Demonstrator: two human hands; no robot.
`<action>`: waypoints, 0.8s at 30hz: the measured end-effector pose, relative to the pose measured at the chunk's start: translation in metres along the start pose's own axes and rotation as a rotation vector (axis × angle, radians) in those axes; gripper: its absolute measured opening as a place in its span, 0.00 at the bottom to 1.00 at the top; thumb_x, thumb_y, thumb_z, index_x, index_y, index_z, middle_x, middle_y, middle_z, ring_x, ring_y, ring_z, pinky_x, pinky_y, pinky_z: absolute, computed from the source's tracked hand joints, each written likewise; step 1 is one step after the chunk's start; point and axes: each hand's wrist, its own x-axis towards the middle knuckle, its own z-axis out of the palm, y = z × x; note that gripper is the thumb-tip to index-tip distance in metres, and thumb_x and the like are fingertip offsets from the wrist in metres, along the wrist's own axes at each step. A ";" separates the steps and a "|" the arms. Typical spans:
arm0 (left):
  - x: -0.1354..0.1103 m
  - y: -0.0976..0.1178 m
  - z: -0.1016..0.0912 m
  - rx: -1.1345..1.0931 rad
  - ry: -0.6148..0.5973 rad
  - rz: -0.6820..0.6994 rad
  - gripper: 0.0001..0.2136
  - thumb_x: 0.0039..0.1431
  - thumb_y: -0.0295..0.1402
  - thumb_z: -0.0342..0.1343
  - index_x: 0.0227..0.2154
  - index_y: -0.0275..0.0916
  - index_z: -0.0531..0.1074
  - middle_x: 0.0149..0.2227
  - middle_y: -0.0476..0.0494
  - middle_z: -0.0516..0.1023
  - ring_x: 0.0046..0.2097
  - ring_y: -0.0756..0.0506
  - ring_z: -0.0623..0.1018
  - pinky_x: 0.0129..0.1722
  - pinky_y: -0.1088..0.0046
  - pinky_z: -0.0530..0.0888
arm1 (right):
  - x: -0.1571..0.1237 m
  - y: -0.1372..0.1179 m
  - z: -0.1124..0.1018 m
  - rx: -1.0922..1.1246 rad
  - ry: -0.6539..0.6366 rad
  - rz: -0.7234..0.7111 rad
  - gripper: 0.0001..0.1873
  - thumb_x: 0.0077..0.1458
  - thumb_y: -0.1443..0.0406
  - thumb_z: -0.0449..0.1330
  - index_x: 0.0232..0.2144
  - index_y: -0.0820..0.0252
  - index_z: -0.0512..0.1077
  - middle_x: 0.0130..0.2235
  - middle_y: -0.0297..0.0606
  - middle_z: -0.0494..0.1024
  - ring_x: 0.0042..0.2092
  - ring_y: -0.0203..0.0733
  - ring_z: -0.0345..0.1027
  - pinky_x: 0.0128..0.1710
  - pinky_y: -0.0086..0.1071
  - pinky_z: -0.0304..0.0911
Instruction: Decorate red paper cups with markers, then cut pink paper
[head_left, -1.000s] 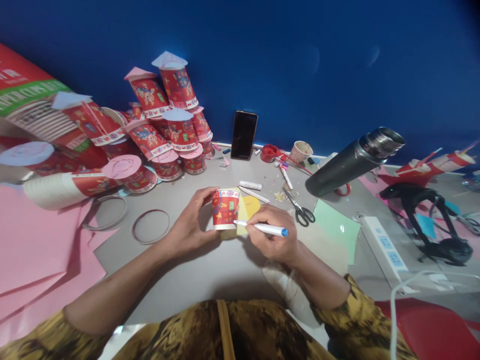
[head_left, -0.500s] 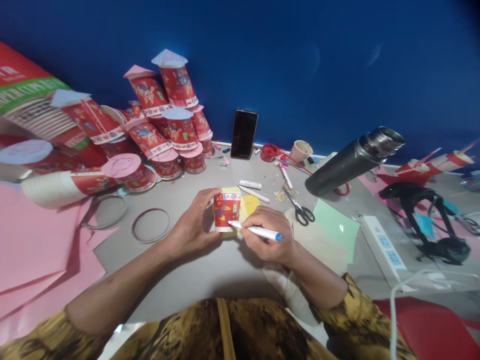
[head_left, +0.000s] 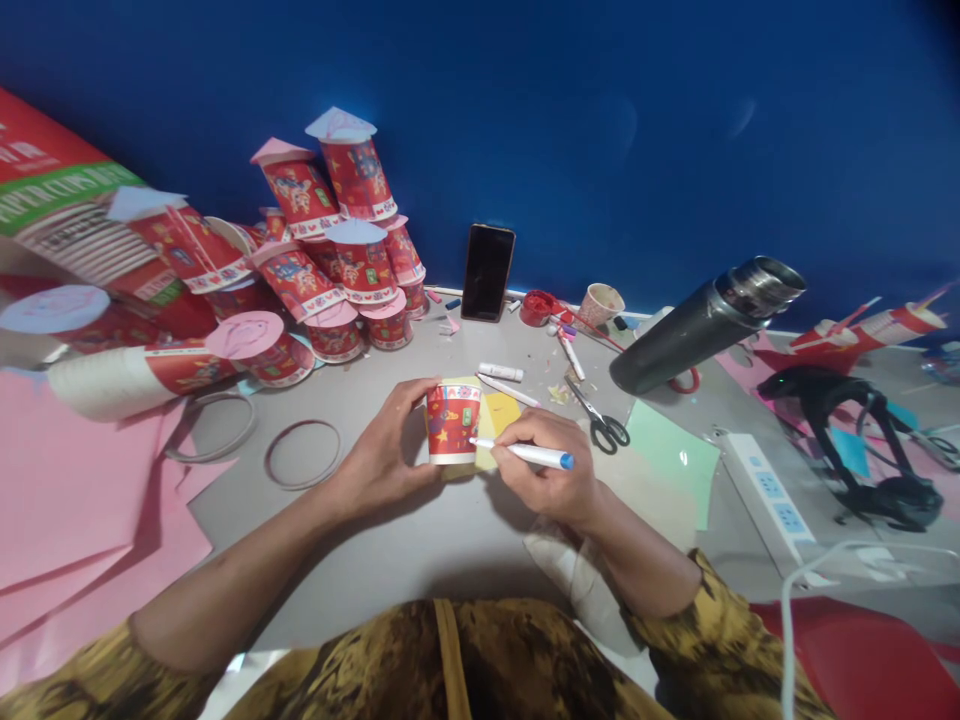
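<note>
A red printed paper cup (head_left: 454, 425) with a white rim band is held upright by my left hand (head_left: 386, 440), thumb low and fingers near its top on the left side. My right hand (head_left: 551, 465) grips a white marker (head_left: 532, 454) with a blue end, its tip pointing left at the cup's lower right side. Whether the tip touches the cup, I cannot tell. Behind the cup lies yellow paper (head_left: 499, 412). A capped white marker (head_left: 501, 372) and a slimmer white pen (head_left: 508, 390) rest just beyond it.
Decorated cups with paper cone tops (head_left: 360, 260) are stacked back left. Pink sheets (head_left: 67, 470) and tape rings (head_left: 302, 454) lie left. A phone (head_left: 487, 270) leans on the blue wall. Scissors (head_left: 606, 428), a dark flask (head_left: 697, 325), green paper (head_left: 671, 455) and a power strip (head_left: 769, 490) are right.
My right hand and the marker have shifted slightly right, with the tip moving from the cup's lower middle to its right edge. My left hand keeps the cup nearly in place.
</note>
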 end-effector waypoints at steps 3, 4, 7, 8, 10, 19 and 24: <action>0.001 0.002 -0.001 -0.019 0.006 -0.017 0.37 0.55 0.33 0.70 0.66 0.44 0.65 0.64 0.34 0.75 0.65 0.31 0.79 0.67 0.45 0.77 | 0.002 0.000 -0.001 0.011 0.011 0.010 0.07 0.64 0.69 0.64 0.32 0.54 0.75 0.27 0.33 0.82 0.27 0.39 0.76 0.30 0.32 0.69; 0.001 0.002 -0.001 -0.020 0.005 -0.018 0.36 0.55 0.33 0.70 0.66 0.44 0.65 0.64 0.34 0.75 0.65 0.31 0.79 0.67 0.45 0.77 | 0.002 -0.001 -0.001 0.017 0.018 0.013 0.07 0.64 0.70 0.64 0.32 0.55 0.75 0.27 0.33 0.82 0.28 0.39 0.76 0.30 0.32 0.69; 0.000 0.001 0.000 -0.001 -0.008 -0.015 0.37 0.55 0.33 0.69 0.67 0.43 0.64 0.65 0.34 0.74 0.65 0.31 0.78 0.68 0.45 0.76 | 0.002 -0.001 0.000 0.031 0.037 0.013 0.07 0.64 0.70 0.64 0.33 0.55 0.75 0.28 0.34 0.83 0.29 0.39 0.77 0.32 0.32 0.71; 0.000 0.001 0.000 0.008 -0.014 -0.011 0.37 0.55 0.32 0.69 0.67 0.43 0.64 0.65 0.34 0.74 0.66 0.30 0.78 0.69 0.45 0.75 | 0.001 -0.001 0.001 0.034 0.039 0.007 0.06 0.65 0.70 0.64 0.34 0.54 0.75 0.29 0.34 0.84 0.29 0.39 0.78 0.32 0.32 0.71; -0.001 -0.001 0.000 0.021 -0.021 -0.002 0.37 0.55 0.32 0.69 0.67 0.43 0.64 0.66 0.34 0.73 0.67 0.30 0.77 0.69 0.44 0.75 | 0.000 -0.001 0.002 0.032 0.032 -0.002 0.06 0.66 0.69 0.63 0.35 0.54 0.76 0.29 0.34 0.84 0.30 0.39 0.78 0.33 0.33 0.72; -0.001 0.001 0.000 0.022 -0.027 -0.005 0.38 0.54 0.31 0.70 0.68 0.45 0.64 0.66 0.33 0.73 0.67 0.29 0.76 0.69 0.44 0.75 | 0.000 0.000 0.003 0.021 -0.004 0.006 0.06 0.66 0.68 0.62 0.34 0.54 0.76 0.29 0.35 0.84 0.29 0.40 0.78 0.32 0.34 0.72; -0.001 0.000 -0.001 0.017 -0.010 -0.016 0.39 0.52 0.30 0.70 0.67 0.45 0.64 0.66 0.34 0.74 0.67 0.30 0.77 0.70 0.45 0.75 | -0.001 -0.001 0.002 0.047 -0.028 -0.015 0.07 0.65 0.69 0.63 0.34 0.54 0.74 0.27 0.33 0.82 0.27 0.38 0.75 0.30 0.32 0.69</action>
